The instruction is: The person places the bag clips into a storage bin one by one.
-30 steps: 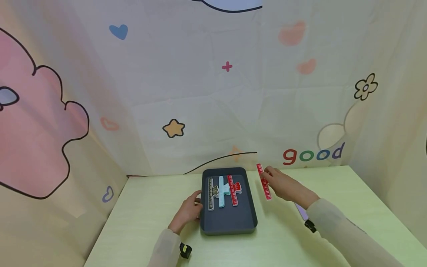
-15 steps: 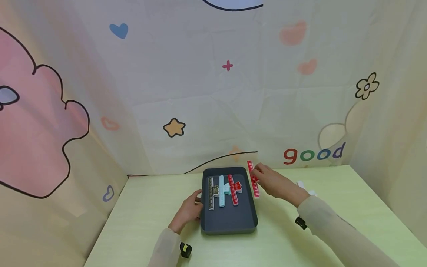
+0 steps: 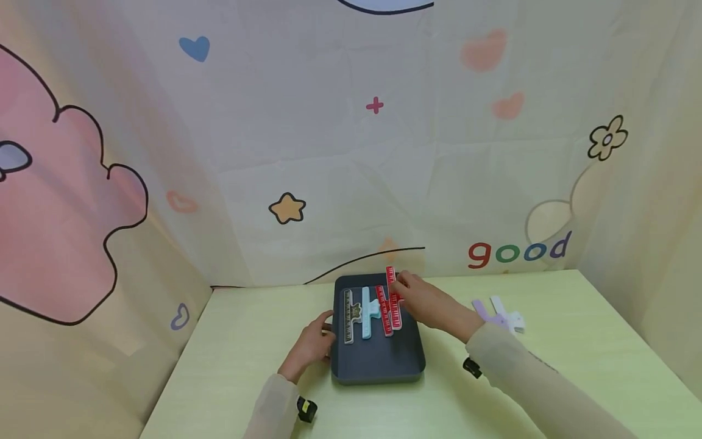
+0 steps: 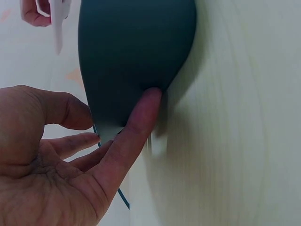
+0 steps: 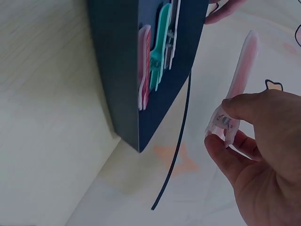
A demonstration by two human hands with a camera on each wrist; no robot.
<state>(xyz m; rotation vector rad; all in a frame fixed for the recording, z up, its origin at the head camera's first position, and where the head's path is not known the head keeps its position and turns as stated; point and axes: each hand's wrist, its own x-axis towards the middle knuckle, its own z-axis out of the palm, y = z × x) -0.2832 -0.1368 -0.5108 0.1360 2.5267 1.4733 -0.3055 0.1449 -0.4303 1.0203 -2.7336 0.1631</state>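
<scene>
My right hand (image 3: 425, 303) pinches a red ruler-edged clip (image 3: 396, 318) over the right part of a dark grey tray (image 3: 378, 366). In the right wrist view thumb and fingers squeeze the handle end of this clip (image 5: 242, 70), above the tray floor. Lying in the tray are a dark-brown clip (image 3: 348, 326), a light-blue clip (image 3: 365, 320) and another red clip (image 3: 388, 330), partly covered by the held one. My left hand (image 3: 311, 346) touches the tray's left side; in the left wrist view its fingers rest against the outer wall (image 4: 136, 47).
Right of the tray, a purple clip (image 3: 482, 310) and a white clip (image 3: 514, 321) lie together on the pale table (image 3: 236, 341). A printed curtain (image 3: 340, 152) hangs behind the table. Each wrist wears a small black camera.
My right hand has carried the red clip leftward from beside the tray to above it. The purple and white clips have come into view behind the arm. The left hand stays at the tray.
</scene>
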